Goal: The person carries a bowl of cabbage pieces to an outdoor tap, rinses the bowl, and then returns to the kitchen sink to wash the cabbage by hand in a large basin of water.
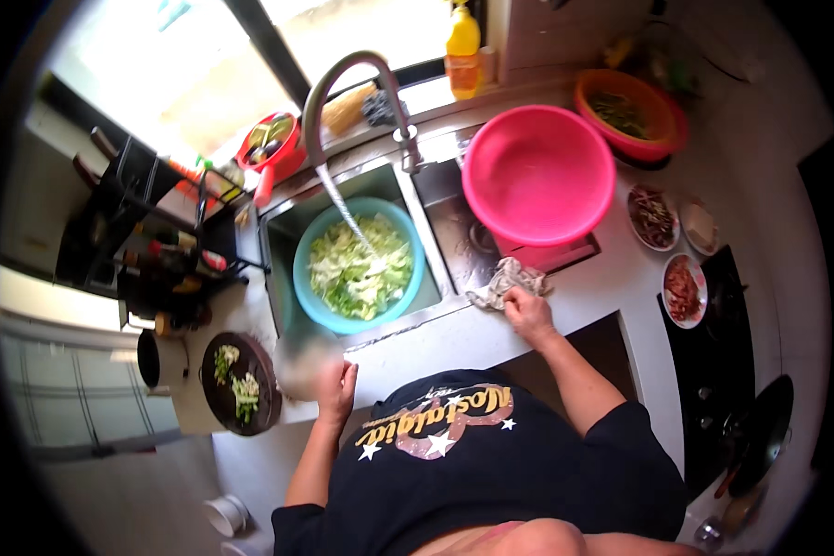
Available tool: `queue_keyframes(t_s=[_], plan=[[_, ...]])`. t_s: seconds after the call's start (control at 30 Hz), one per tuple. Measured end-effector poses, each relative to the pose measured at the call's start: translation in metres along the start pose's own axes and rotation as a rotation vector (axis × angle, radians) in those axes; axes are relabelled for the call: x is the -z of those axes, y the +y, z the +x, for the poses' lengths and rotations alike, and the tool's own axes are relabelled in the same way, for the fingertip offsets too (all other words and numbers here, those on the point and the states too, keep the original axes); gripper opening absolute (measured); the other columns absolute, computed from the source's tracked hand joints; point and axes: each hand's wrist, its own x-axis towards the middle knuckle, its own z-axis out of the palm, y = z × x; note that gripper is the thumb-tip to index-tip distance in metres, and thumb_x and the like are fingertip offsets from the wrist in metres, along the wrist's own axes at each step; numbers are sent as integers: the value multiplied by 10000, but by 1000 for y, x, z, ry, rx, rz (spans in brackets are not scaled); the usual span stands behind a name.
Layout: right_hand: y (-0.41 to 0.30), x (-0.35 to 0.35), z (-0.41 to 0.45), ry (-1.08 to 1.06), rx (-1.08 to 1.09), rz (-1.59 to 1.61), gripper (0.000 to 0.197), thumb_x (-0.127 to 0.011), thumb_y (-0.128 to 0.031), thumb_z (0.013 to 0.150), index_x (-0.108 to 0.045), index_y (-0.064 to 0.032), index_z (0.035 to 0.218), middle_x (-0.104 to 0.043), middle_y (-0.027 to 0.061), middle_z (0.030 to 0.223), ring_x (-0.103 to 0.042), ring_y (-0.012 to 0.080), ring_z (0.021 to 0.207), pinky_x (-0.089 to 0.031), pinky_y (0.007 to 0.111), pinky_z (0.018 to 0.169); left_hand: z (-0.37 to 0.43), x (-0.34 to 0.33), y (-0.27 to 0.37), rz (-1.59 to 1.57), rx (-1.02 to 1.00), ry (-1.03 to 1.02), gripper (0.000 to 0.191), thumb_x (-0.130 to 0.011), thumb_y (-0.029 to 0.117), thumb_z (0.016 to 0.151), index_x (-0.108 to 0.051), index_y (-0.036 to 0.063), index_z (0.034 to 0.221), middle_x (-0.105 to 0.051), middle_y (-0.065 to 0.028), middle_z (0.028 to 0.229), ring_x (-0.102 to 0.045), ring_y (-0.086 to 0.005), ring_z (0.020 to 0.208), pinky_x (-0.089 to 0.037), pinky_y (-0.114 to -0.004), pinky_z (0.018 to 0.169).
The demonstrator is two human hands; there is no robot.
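My right hand (530, 317) grips a crumpled patterned cloth (513, 276) at the front rim of the sink's right bowl. My left hand (336, 390) is over the counter's front edge, right of the round chopping board (267, 382); a blur covers its fingers, so I cannot tell whether it holds anything. In the left sink bowl (288, 281) rests a teal plastic basin (304, 306) of chopped leafy greens (361, 267). Water (344, 208) runs into it from the curved faucet (315, 104). A bright pink plastic basin (538, 174) sits over the right bowl.
Small dishes with a dark sliced food (653, 217), a pale block (700, 226) and sliced raw meat (682, 290) stand right, by the black stove (709, 389). Orange basin (591, 90) with greens behind. Left: knife rack (115, 184) and bottles. Red strainer (278, 163) by the window.
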Motion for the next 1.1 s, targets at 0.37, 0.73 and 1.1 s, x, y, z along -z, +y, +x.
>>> queue_keyframes(t_s=[0.37,0.73,1.1], plan=[[-8,-20,-6,79,49,-109,61,-552,-145,791,-594,-120,827,-613,132,711,-610,324,675,-477,403,604,98,1,-51,455,-224,-63,524,-689,225,706,-507,84,1177,-476,-138,1190,-413,-316,1135,-329,-431,935],[-18,-47,-3,180,42,-278,59,-551,-66,770,-583,-72,820,-570,102,632,-586,262,564,-463,338,539,215,-138,-134,590,-467,-487,755,-614,471,716,-333,174,1352,-300,-188,1376,-234,-373,1298,-177,-598,1008],[-29,-79,10,192,-98,-414,96,-539,-36,763,-558,-67,852,-561,114,629,-569,281,549,-450,359,520,253,-177,-170,393,115,-589,790,-546,490,761,-199,199,1408,-322,-265,1333,-468,-407,1114,-440,-448,882]])
